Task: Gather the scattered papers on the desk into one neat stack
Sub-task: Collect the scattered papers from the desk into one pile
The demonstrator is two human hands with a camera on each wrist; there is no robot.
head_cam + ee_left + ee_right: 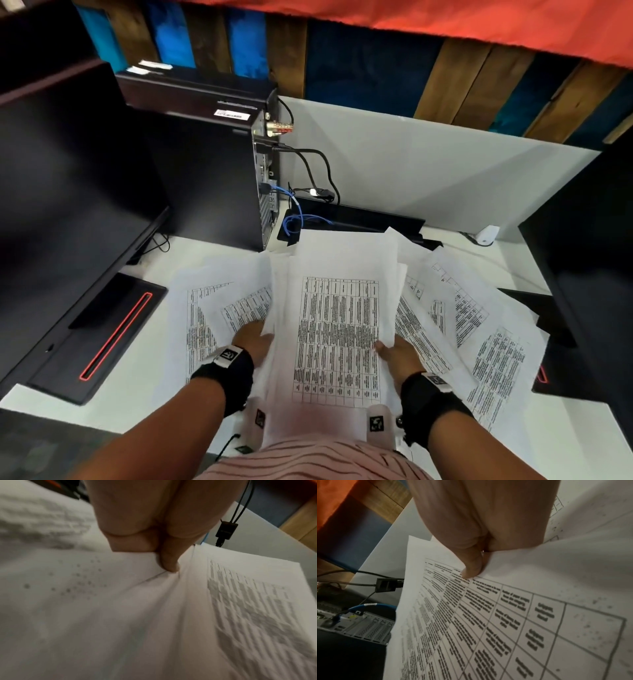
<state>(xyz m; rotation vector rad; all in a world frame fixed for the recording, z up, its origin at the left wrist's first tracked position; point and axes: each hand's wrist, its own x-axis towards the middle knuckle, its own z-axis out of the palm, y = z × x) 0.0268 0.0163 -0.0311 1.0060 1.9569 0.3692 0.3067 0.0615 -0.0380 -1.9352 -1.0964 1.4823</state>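
On desk (144, 394), two hands' fingers (471, 569) pinching one paper bundle (337, 339), loose sheets (479, 329) beside

- White printed sheets (337, 329) with dense tables, bunched in a rough pile, held up at both sides.
- More sheets (493, 346) fanned flat right; others (205, 308) left.

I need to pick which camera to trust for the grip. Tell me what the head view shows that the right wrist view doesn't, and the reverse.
Head only: both hands, left hand included, loose sheets fanned on the desk, monitor.
Right wrist only: the thumb pressed on the top page.
Both: right hand holding the paper stack, computer tower, blue cable.
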